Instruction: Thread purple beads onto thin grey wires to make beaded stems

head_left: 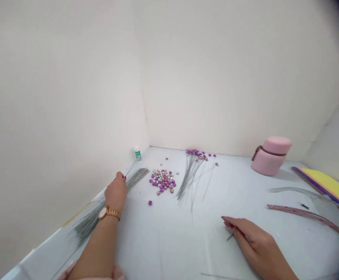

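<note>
My left hand (116, 194), with a gold watch on its wrist, reaches over a long bundle of thin grey wires (137, 177) at the left. Its fingers are pinched, and a thin wire seems to stick out beyond them. Near the front right, my right hand (252, 241) rests low over the table with fingers pressed together; a short dark stick-like piece (230, 237) shows under them. A pile of small purple, pink and silver stars (162, 181) lies between the hands, with one purple star (150, 203) in front of it.
Wires tipped with purple and pink stars (189, 175) lie at the back middle. A green and white glue container (138, 154) stands by the left wall. At right are a pink jar (271, 155), yellow sheets (329, 184) and curved strips (306, 214). White walls (216, 77) border the table.
</note>
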Action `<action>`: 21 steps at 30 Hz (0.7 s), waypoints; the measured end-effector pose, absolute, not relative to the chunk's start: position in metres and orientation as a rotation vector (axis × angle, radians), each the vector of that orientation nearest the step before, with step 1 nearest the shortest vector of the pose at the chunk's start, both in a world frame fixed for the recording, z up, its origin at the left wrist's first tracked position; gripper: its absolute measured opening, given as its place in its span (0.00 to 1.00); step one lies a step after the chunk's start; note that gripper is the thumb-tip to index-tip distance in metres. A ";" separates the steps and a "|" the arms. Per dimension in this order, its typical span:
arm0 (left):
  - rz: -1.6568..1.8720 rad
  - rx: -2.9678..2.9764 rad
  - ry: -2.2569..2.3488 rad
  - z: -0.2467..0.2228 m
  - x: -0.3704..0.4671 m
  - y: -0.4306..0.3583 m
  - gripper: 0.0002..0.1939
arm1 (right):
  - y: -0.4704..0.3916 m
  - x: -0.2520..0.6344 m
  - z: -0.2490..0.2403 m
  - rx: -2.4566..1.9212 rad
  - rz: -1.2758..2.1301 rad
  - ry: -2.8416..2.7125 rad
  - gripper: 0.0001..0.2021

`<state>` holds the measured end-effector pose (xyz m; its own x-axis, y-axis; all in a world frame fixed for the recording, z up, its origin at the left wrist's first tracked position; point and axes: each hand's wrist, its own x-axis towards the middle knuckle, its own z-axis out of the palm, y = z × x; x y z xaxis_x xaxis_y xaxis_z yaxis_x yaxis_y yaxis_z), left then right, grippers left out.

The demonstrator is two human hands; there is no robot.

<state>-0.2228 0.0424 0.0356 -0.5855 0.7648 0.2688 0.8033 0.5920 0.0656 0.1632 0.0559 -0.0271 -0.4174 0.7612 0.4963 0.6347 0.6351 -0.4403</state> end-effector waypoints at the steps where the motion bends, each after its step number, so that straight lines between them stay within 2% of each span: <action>1: -0.289 -1.318 -2.586 0.041 -0.216 0.042 0.15 | 0.055 0.163 -0.024 -1.087 0.224 -2.158 0.10; 6: -0.410 -1.666 -2.347 0.054 -0.142 0.030 0.12 | 0.039 0.148 0.001 -0.926 -0.065 -2.078 0.15; 8: -0.473 -2.014 -2.075 0.049 -0.104 0.019 0.09 | 0.029 0.138 0.011 -0.850 -0.217 -2.122 0.18; 10: -0.481 -2.333 -1.771 0.040 -0.073 0.005 0.08 | 0.020 0.130 0.018 -0.778 -0.340 -2.217 0.16; 13: -0.512 -2.635 -1.627 0.026 -0.047 -0.012 0.08 | 0.011 0.130 0.026 -0.754 -0.173 -2.341 0.08; 15: -0.567 -2.765 -1.706 0.021 -0.042 -0.019 0.06 | 0.006 0.137 0.032 -0.927 0.023 -2.347 0.10; 17: -0.607 -2.861 -1.769 0.019 -0.040 -0.024 0.06 | 0.001 0.146 0.038 -1.071 0.121 -2.366 0.08; 21: -0.555 -2.934 -1.733 0.020 -0.036 -0.027 0.07 | -0.012 0.149 0.034 -1.040 0.266 -2.579 0.09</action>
